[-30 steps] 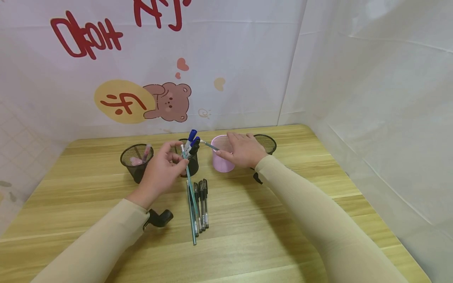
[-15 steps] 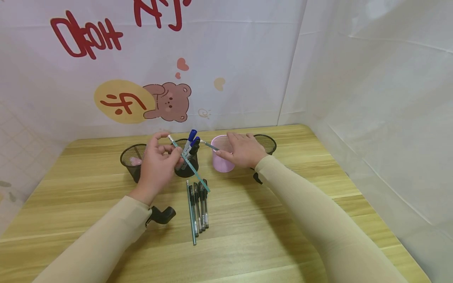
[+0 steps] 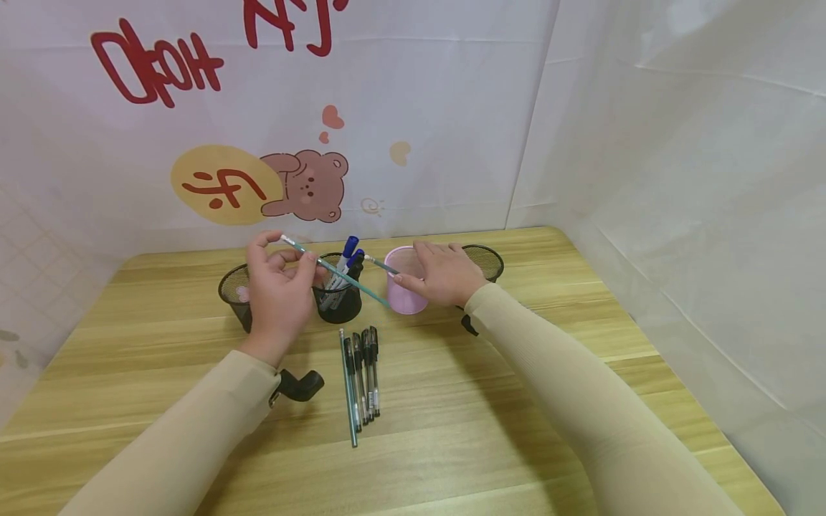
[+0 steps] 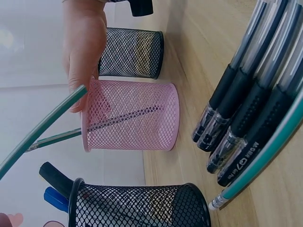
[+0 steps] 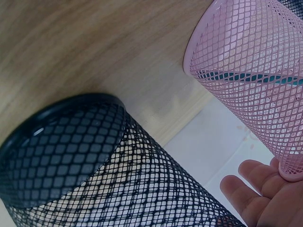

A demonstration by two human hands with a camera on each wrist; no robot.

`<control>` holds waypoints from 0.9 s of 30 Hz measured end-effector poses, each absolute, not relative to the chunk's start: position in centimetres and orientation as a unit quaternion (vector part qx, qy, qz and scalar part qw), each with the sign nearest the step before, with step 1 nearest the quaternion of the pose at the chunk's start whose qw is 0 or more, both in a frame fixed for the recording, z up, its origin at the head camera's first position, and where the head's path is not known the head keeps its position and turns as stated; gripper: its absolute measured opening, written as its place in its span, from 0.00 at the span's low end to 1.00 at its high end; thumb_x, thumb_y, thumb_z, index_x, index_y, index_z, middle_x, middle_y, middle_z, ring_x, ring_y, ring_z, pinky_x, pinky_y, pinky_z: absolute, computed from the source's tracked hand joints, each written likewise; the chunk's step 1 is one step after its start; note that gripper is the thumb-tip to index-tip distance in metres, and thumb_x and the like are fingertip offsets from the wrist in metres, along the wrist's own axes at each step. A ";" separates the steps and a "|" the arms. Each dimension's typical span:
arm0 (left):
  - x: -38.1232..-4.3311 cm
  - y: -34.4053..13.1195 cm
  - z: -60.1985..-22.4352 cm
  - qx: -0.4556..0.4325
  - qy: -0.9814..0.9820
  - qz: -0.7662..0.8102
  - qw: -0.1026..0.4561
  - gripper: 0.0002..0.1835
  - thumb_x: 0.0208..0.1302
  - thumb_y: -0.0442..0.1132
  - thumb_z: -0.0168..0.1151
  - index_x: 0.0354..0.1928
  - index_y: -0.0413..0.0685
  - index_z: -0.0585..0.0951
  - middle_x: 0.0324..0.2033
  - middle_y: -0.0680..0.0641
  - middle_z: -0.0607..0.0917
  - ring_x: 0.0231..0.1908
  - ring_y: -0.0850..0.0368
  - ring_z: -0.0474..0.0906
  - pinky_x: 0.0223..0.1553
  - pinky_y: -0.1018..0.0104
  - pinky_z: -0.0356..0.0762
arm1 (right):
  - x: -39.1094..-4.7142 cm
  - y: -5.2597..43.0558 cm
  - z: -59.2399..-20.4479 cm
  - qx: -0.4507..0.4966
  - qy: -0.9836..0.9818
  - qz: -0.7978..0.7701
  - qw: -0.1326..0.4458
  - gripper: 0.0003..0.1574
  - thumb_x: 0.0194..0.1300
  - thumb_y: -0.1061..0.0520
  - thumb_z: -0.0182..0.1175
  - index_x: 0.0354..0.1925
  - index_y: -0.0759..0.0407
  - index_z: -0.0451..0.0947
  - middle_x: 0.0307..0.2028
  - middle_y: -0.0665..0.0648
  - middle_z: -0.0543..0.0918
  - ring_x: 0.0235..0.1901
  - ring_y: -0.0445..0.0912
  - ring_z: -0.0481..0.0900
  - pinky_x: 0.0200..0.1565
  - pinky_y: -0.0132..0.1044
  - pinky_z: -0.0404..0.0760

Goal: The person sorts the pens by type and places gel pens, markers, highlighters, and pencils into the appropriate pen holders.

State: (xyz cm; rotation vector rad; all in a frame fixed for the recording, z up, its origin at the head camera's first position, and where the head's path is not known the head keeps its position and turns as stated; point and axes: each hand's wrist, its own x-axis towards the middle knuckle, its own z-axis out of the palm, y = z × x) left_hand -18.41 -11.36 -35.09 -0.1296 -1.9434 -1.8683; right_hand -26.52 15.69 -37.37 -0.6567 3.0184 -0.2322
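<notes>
My left hand [image 3: 280, 290] pinches a teal pencil [image 3: 351, 282] with a white eraser at its upper left end. The pencil slants down to the right, and its lower end overlaps the pink mesh pen cup [image 3: 408, 299] in the head view. My right hand [image 3: 448, 276] holds that cup at the rim, thumb towards me and fingers on the far side. Another teal pencil [image 4: 61, 136] leans inside the pink cup, eraser end out. In the left wrist view the held pencil [image 4: 42, 127] passes in front of the cup's opening.
A black mesh cup [image 3: 338, 308] holds blue- and black-capped markers [image 3: 349, 251]. Another black cup [image 3: 235, 290] is partly behind my left hand, and a third [image 3: 487, 261] stands beyond my right. Several black gel pens [image 3: 368, 373] and a teal pencil [image 3: 348, 390] lie in front.
My left hand has moved left and away from me, lifting the pencil off the row of pens and swinging its lower end right towards the pink cup. My right hand stays put.
</notes>
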 end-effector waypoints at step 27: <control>-19.7 -10.5 -35.4 -0.055 -0.611 -0.722 0.320 0.25 0.74 0.30 0.62 0.63 0.53 0.60 0.40 0.48 0.79 0.29 0.61 0.88 0.44 0.67 0.90 | -26.3 15.6 -37.1 -0.212 0.974 -0.072 0.019 0.63 0.72 0.17 0.40 0.83 0.61 0.52 0.81 0.58 0.64 0.79 0.58 0.63 0.80 0.58 0.56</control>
